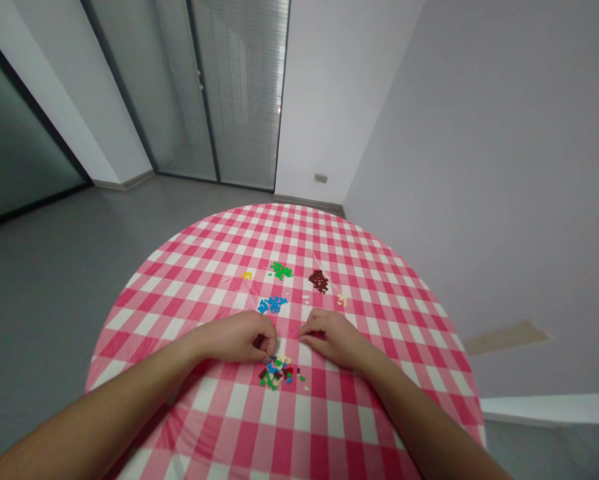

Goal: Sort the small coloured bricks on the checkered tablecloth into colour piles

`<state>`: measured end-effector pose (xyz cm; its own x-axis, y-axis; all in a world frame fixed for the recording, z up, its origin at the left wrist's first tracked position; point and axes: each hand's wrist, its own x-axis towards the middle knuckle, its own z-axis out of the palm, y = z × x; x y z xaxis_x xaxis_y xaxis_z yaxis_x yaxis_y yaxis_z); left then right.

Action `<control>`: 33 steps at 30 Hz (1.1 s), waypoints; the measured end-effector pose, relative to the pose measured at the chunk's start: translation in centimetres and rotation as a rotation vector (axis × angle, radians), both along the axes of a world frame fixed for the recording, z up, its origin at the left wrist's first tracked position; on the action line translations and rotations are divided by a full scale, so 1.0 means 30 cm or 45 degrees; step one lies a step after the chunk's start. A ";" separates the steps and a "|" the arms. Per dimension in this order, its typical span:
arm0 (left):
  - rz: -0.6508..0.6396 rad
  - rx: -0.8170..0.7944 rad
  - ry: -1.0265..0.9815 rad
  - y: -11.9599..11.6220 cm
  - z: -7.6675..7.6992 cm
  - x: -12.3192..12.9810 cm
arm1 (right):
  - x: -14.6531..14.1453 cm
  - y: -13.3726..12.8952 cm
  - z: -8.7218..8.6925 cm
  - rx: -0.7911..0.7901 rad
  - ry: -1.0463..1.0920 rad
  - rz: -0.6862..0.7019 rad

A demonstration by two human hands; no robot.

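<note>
Across the pink checked tablecloth [219, 427], the left arm [114, 387] and right arm [409, 393] reached in, and the left hand [239, 337] pinched a dark brick [258, 341] while the right hand [332, 339] pinched a red brick [318, 335]! Right between them, just nearer the body, sat a mixed pile of tiny plastic bricks [278, 373].

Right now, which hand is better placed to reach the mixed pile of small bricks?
Left, probably: the left hand has its fingertips right at the edge of the mixed pile of small plastic bricks, while the right hand sits farther off to the side.
</note>
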<state>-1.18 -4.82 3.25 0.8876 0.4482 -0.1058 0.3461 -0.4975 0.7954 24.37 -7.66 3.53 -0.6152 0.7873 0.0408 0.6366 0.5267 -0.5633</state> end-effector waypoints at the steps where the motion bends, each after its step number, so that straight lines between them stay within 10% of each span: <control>1: -0.002 0.002 0.002 0.000 0.000 0.000 | 0.002 0.001 0.000 0.006 0.001 -0.005; 33: 0.008 -0.045 0.005 -0.001 0.011 -0.003 | 0.021 0.037 -0.007 0.041 -0.032 -0.029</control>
<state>-1.29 -4.84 3.58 0.8845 0.4495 -0.1248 0.3519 -0.4673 0.8111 25.01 -6.54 3.33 -0.5985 0.7995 0.0514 0.6622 0.5298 -0.5299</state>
